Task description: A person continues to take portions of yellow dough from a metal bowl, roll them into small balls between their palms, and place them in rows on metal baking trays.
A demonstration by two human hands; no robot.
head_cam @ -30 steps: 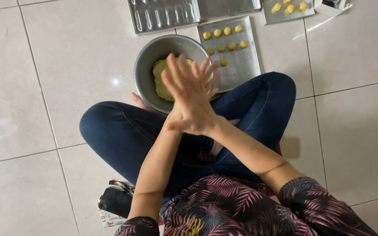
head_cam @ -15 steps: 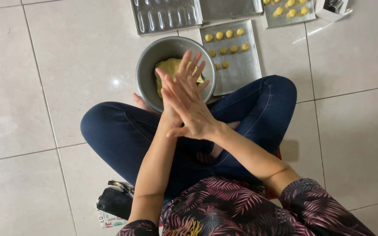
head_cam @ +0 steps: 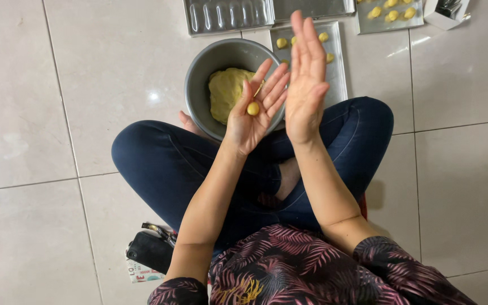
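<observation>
A small round yellow dough ball (head_cam: 253, 108) rests on the open palm of my left hand (head_cam: 252, 110), fingers spread upward. My right hand (head_cam: 305, 79) is lifted beside it, flat and edge-on, holding nothing. Just beyond the hands stands a grey metal bowl (head_cam: 199, 73) with a lump of yellow dough (head_cam: 226, 93) inside, set between my crossed legs in blue jeans. A metal baking tray (head_cam: 337, 73) with several small dough balls lies behind the right hand, partly hidden by it.
A ridged metal tray (head_cam: 227, 14) and a second tray with dough balls (head_cam: 391, 14) lie at the top on the white tiled floor. A white box (head_cam: 444, 12) sits top right. A black pouch (head_cam: 151, 248) lies by my left hip.
My palms were pressed together, rolling. They have parted, the right hand lifting off to the right and baring the dough ball on the left palm.
</observation>
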